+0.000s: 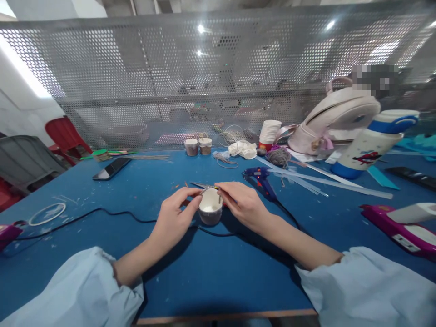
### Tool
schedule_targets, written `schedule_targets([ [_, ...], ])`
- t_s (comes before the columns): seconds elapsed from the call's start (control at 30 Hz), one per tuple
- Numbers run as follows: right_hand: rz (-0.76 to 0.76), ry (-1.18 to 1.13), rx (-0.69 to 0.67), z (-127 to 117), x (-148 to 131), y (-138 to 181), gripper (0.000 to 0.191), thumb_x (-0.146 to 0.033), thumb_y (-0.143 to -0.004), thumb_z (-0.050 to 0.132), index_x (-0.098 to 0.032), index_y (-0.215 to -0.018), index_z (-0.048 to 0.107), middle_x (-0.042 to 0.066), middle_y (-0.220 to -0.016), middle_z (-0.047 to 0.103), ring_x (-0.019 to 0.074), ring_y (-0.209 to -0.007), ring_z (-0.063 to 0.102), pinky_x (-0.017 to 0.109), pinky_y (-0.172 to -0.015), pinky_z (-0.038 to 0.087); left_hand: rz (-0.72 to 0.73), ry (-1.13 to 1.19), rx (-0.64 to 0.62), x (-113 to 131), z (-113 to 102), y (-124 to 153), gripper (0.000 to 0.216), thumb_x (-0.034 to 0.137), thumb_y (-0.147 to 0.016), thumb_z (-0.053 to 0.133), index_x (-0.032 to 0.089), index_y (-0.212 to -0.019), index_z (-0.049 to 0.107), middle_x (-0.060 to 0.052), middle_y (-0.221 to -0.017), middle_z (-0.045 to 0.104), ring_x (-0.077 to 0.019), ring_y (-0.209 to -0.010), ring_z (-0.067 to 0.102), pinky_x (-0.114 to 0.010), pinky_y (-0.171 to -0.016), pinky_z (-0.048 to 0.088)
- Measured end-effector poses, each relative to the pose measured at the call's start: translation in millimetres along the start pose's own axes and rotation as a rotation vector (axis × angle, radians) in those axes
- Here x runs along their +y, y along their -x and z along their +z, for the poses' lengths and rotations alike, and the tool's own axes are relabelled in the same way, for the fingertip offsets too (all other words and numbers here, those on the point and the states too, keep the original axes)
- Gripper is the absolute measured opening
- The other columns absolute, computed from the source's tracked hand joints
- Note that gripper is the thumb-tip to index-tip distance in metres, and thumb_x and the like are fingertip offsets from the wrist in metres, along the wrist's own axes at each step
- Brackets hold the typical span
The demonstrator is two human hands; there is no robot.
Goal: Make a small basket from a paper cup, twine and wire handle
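Note:
A small paper cup (210, 214), white inside and wrapped in dark grey around the outside, stands upright before me. My left hand (177, 210) pinches the left side of its rim between thumb and fingers. On the opposite side, my right hand (245, 204) closes its fingertips at the rim. A short grey strand shows by the right fingertips; whether they grip it too is unclear. Behind the cup lies a pair of scissors (200, 185), its handles partly hidden by my right hand.
A blue glue gun (260, 179) lies right of my hands, its black cable crossing the table. Clear strips, grey yarn (278, 157), stacked cups (270, 131), a bottle (371, 145) and a backpack (337, 116) are farther right. Two wrapped cups (191, 147) stand behind; a phone (112, 168) lies left.

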State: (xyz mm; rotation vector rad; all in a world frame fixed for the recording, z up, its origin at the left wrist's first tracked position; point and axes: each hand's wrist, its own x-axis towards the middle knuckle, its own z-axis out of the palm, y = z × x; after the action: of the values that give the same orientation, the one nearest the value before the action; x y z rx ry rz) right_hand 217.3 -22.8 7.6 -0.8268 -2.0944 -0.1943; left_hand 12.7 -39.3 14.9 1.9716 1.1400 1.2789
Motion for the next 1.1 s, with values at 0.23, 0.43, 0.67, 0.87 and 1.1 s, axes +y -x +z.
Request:
schedule_targets([
  [0.23, 0.114, -0.085, 0.059, 1.1, 0.5, 0.7, 0.02, -0.017, -0.095, 0.051, -0.015, -0.107, 0.066, 0.009, -0.099, 0.074, 0.0192, -0.09, 0.069, 0.031, -0.083, 0.055, -0.188, 0.249, -0.438, -14.6, -3.5, -5.2, 0.085, 0.012, -0.067, 0.064, 0.021, -0.145, 0.032, -0.013, -0.151, 0.037, -0.0266, -0.135, 0.042, -0.041, -0.111, 0.036],
  [0.43, 0.237, -0.224, 0.033, -0.3, -1.7, -1.0, 0.019, -0.017, -0.092, 0.054, -0.017, -0.106, 0.067, 0.007, -0.101, 0.074, 0.0187, -0.092, 0.069, 0.031, -0.085, 0.054, -0.152, 0.165, -0.359, -13.9, 8.2, -1.6, 0.076, 0.018, -0.068, 0.07, 0.017, -0.137, 0.038, -0.015, -0.138, 0.049, -0.0273, -0.126, 0.05, -0.045, -0.109, 0.036],
  [0.67, 0.235, -0.278, 0.005, -1.3, -3.6, -1.7, 0.023, -0.023, -0.094, 0.05, -0.019, -0.108, 0.067, 0.006, -0.095, 0.073, 0.0181, -0.085, 0.069, 0.032, -0.08, 0.055, -0.038, -0.069, -0.305, -3.4, 13.5, 6.7, 0.066, 0.025, -0.067, 0.076, 0.017, -0.126, 0.048, -0.01, -0.115, 0.055, -0.0285, -0.111, 0.055, -0.046, -0.098, 0.044],
  [0.87, 0.298, -0.335, 0.017, -1.6, -6.4, -2.6, 0.019, -0.022, -0.091, 0.055, -0.02, -0.101, 0.071, 0.005, -0.096, 0.074, 0.0185, -0.088, 0.068, 0.032, -0.081, 0.054, -0.007, -0.057, -0.3, -6.3, 13.3, 5.6, 0.067, 0.024, -0.07, 0.072, 0.018, -0.13, 0.043, -0.012, -0.122, 0.053, -0.0277, -0.115, 0.053, -0.045, -0.102, 0.041],
  [1.1, 0.592, -0.655, 0.201, -8.9, -9.9, -9.9, 0.018, -0.031, -0.085, 0.062, -0.018, -0.093, 0.071, 0.003, -0.088, 0.074, 0.0158, -0.079, 0.069, 0.029, -0.076, 0.057, -0.026, -0.011, -0.28, -11.8, 11.5, 3.5, 0.067, 0.022, -0.072, 0.066, 0.017, -0.133, 0.04, -0.014, -0.129, 0.051, -0.027, -0.12, 0.051, -0.044, -0.107, 0.038],
])
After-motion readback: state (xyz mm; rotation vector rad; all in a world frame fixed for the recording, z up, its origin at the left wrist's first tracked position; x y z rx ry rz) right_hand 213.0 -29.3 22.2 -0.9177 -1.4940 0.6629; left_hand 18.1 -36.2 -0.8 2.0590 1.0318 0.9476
